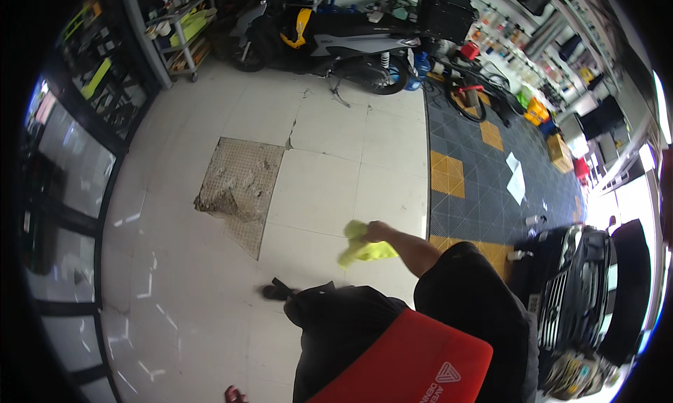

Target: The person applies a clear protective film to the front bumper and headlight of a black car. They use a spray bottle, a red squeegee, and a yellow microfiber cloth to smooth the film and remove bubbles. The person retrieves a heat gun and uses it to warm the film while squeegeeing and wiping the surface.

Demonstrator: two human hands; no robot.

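My right hand (376,231) is closed round a bunched yellow-green cloth (378,251), which hangs over the pale tiled floor and is smeared by motion. The bare forearm comes out of a black sleeve (459,280). Below it, a red panel (413,357) with white print covers part of my front, beside black trousers (336,312). A foot in a dark sandal (277,291) shows on the tiles. At the bottom edge is a small reddish shape (235,394), perhaps my other foot. My left hand is not in view.
A broken, bare patch (242,178) breaks the tiles ahead. A parked scooter (336,38) and a wheeled cart (184,38) stand at the back. Glass doors (70,171) line the left. Right are dark grid mats (477,171), a white sheet (516,178) and a black car (571,284).
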